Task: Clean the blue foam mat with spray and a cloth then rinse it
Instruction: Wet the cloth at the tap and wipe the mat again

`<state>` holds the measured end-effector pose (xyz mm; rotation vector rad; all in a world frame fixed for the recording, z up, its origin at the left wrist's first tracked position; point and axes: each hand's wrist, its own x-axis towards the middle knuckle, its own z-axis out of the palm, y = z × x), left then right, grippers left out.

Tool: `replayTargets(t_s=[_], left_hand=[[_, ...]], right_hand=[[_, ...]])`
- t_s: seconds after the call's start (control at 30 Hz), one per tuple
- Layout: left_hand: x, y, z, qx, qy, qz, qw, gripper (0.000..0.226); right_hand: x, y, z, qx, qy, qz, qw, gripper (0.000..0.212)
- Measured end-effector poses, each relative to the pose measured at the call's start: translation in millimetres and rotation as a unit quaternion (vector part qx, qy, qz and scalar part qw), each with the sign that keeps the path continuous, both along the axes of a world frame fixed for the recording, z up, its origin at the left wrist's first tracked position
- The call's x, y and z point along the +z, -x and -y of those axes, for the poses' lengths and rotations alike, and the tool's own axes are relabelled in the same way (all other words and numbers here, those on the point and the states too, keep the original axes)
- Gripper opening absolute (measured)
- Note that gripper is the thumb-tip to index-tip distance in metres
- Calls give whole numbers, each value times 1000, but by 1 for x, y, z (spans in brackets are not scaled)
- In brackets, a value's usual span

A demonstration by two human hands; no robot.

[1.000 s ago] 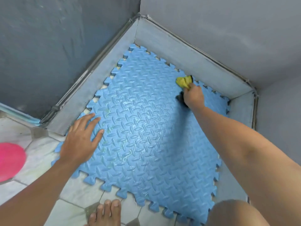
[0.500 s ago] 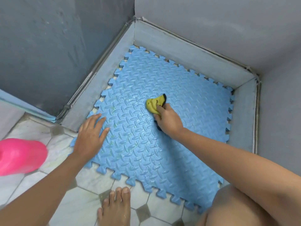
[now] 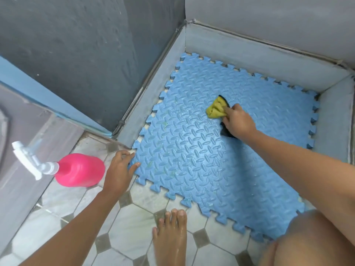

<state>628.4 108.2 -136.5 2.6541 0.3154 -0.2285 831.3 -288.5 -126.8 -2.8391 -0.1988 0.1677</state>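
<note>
The blue foam mat [image 3: 211, 160] with puzzle edges lies on the floor in a grey corner, its surface wet and shiny. My right hand [image 3: 238, 121] grips a yellow and black cloth [image 3: 216, 108] and presses it on the mat's far middle. My left hand [image 3: 119, 169] pinches the mat's near left corner, thumb on top and fingers curled at the edge. A pink spray bottle [image 3: 78, 169] with a white trigger head stands on the tiles just left of my left hand.
Grey walls and a raised grey skirting [image 3: 153, 93] hem the mat in on the left, back and right. White and grey floor tiles [image 3: 134, 223] lie in front. My bare foot [image 3: 171, 237] rests on the tiles and my knee [image 3: 311, 242] is at lower right.
My left hand slid from lying flat on the mat to pinching its near left corner. My right hand keeps wiping with the cloth. The view swung left, showing the whole spray bottle.
</note>
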Motion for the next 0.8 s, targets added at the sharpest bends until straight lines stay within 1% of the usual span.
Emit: replayTargets(t_s=[0.07,0.1,0.2,0.27,0.33,0.4,0.5,0.6,0.67,0.7,0.73,0.77,0.8], left_hand=[[2,0,1,6,3,2,1000,42],[4,1,3,12,7,6,1000,42],[10,4,8,29,31,13,999,42],[11,6,8,30,40,10,999,42],[12,6,6,30,45,0,999,42],[11,4,-1,27,50,-7,998,40],[12,-2,-14,35,84,-4,996,40],[28,-7,-17,66,141,-44,987,47],[37,-10,-16,79,170,-68,980,37],[44,-12,-15,94,189,-80,974,28],[50,-11,-14,106,226,-102,963,18],[60,-11,-11,108,279,-138,944,13],[68,-11,-7,103,324,-177,924,23]], right_hand=[[-2,-22,2,-105,-7,-10,994,36],[-4,-30,-7,-130,-14,-15,991,35],[-9,-37,-58,-138,-33,-6,990,32],[-12,-27,-100,-87,-39,2,995,33],[-10,-2,-141,1,-33,8,999,36],[-6,33,-172,94,-27,9,995,39],[0,90,-193,225,-36,-11,974,43],[-2,134,-192,314,-56,-32,947,46],[-5,152,-187,326,-91,-76,938,46],[-5,156,-186,306,-129,-115,936,46],[-4,158,-187,274,-175,-157,933,46],[-2,157,-188,236,-223,-195,926,45],[2,155,-190,200,-270,-223,915,45]])
